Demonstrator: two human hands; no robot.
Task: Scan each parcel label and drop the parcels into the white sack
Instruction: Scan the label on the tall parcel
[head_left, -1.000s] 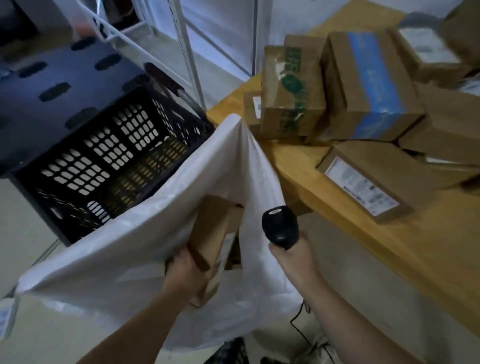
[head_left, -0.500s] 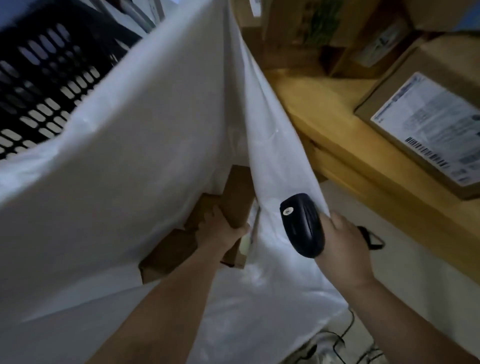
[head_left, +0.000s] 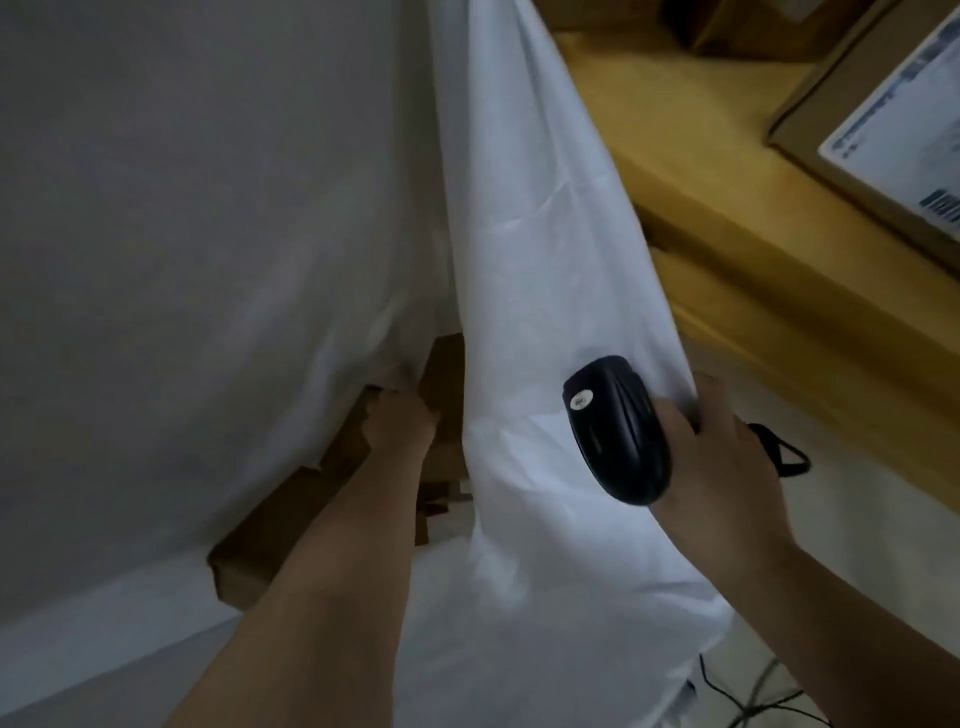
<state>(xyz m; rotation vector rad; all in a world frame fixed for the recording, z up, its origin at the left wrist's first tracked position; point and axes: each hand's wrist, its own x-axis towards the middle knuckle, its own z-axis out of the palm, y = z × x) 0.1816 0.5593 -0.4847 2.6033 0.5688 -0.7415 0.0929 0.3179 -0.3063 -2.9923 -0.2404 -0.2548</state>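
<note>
The left hand is reaching down into the mouth of the sack and lying against the parcel there. Its fingertips are sinking into shadow behind the cardboard, so I cannot tell whether they are gripping it or only resting on it. The parcel is sitting inside the sack, mostly covered by a hanging fold of white cloth, with just a brown strip showing above the knuckles. More cardboard is showing lower down beside the forearm, and whether it belongs to the same parcel is hard to make out.

The right hand is wrapping round the handle of the black scanner, whose head is pointing up and lying against the sack's outer side. The fingers are also touching the sack's edge, seemingly pinching it. A dark loop of cable is poking out behind that hand.

The sack is filling most of the view, its left side dim and grey, its top cut off. To the right the wooden table is running past, carrying a box cut off by the frame, its label too blurred to read. Thin wires are lying on the floor.
</note>
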